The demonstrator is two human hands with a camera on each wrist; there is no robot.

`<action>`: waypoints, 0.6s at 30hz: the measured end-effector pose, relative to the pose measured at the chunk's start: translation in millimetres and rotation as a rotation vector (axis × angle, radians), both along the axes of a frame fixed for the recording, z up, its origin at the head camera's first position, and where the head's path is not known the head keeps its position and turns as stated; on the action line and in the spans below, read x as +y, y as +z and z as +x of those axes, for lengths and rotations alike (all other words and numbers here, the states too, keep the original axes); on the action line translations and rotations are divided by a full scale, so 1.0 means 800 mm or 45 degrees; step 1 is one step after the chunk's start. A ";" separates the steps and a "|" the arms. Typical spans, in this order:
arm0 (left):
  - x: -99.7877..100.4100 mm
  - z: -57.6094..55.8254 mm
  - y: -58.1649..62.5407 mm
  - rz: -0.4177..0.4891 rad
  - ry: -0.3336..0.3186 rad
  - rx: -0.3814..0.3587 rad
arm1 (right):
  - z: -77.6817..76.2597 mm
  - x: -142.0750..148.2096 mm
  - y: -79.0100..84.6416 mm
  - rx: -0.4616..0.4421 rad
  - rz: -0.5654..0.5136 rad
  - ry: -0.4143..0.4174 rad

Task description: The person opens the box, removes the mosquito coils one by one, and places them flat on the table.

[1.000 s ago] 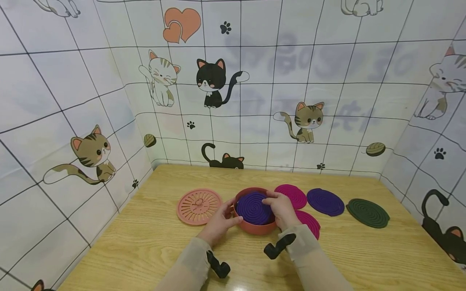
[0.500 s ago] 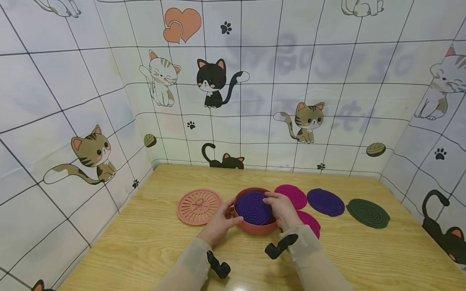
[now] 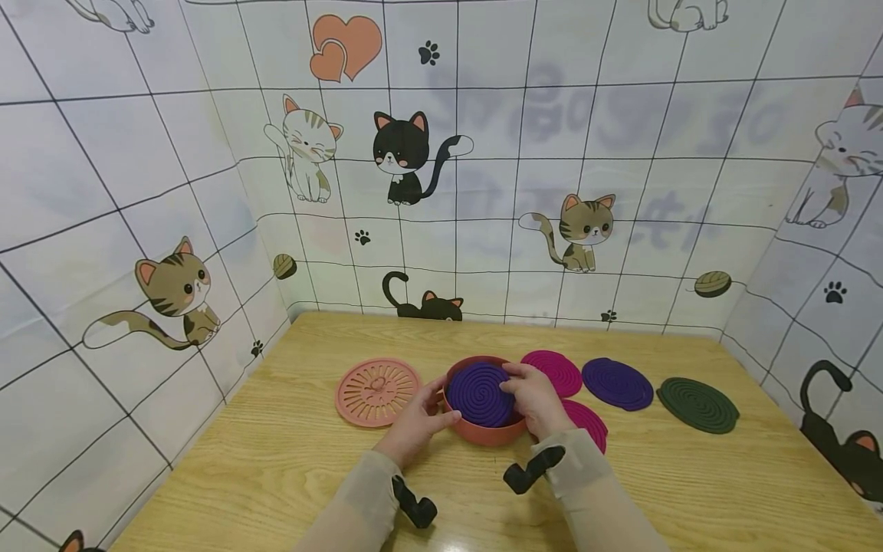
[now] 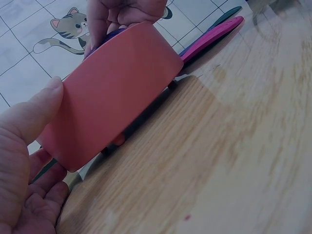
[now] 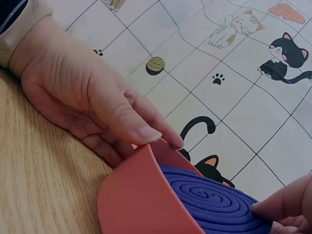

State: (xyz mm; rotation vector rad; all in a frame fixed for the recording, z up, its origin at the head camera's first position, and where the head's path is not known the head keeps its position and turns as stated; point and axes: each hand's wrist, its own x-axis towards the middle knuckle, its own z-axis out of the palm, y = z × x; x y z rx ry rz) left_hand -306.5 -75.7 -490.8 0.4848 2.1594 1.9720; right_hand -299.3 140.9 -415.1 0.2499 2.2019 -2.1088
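Observation:
A round coral-coloured holder (image 3: 486, 435) stands before me on the wooden table. My left hand (image 3: 412, 424) grips its left wall, with the thumb at the near side, as the right wrist view also shows. Inside the holder lies a purple spiral coaster (image 3: 480, 395), slightly tilted. The thumb and fingers of my right hand (image 3: 538, 399) pinch the coaster's right edge at the rim. In the right wrist view the coaster's coils (image 5: 209, 200) show between the walls. Whatever lies beneath the coaster is hidden.
A pink slotted lid (image 3: 378, 392) lies left of the holder. To the right lie two magenta spiral coasters, one farther back (image 3: 552, 372) and one nearer (image 3: 588, 424) partly behind my right hand, a second purple coaster (image 3: 617, 382) and a dark green one (image 3: 698, 404). A cat-printed sheet (image 3: 483, 238) rises behind.
My right fingers have shifted very slightly at the purple coaster's right edge. The left hand, the holder and the other coasters stay where they were.

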 end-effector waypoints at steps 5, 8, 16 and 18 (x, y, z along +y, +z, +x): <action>0.000 0.000 0.000 -0.007 0.006 0.005 | -0.001 0.000 -0.004 0.018 -0.003 -0.025; 0.000 0.001 0.001 -0.008 0.006 -0.001 | -0.001 0.000 -0.004 0.022 -0.016 -0.014; 0.000 0.000 0.001 0.012 -0.008 -0.015 | -0.003 -0.001 -0.004 0.001 -0.004 0.003; 0.000 0.001 0.001 0.019 -0.012 -0.014 | -0.003 -0.001 -0.004 -0.001 -0.007 -0.002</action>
